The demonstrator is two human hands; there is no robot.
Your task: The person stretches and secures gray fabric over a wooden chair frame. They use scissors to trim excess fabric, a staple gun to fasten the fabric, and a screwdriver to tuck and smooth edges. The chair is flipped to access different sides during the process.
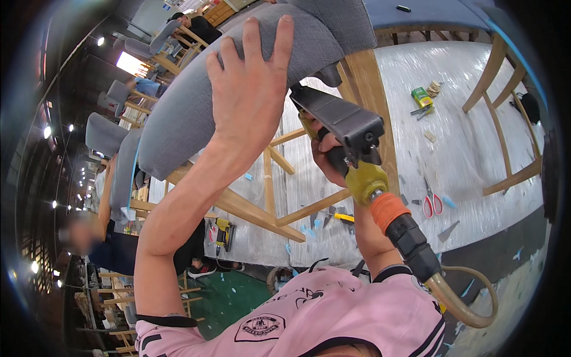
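A chair with a grey fabric seat (184, 113) and wooden legs (372, 107) lies tilted in front of me. My left hand (250, 89) rests flat on the seat, its fingers spread over the cloth. Wrapped round the grip of an air staple gun (342, 122) is my right hand (328, 156), partly hidden behind the tool. The gun's black nose is at the seat's edge by a wooden leg; whether it touches is unclear. An orange and black coupling (398, 223) joins the gun to an air hose (455, 302).
Red-handled scissors (432, 204), a green box (422, 97) and a yellow-handled cutter (344, 218) lie on the plastic-covered table (416, 154). A second staple gun (223, 234) is near its front edge. Another chair frame (489, 110) stands right. A co-worker (113, 250) is at left.
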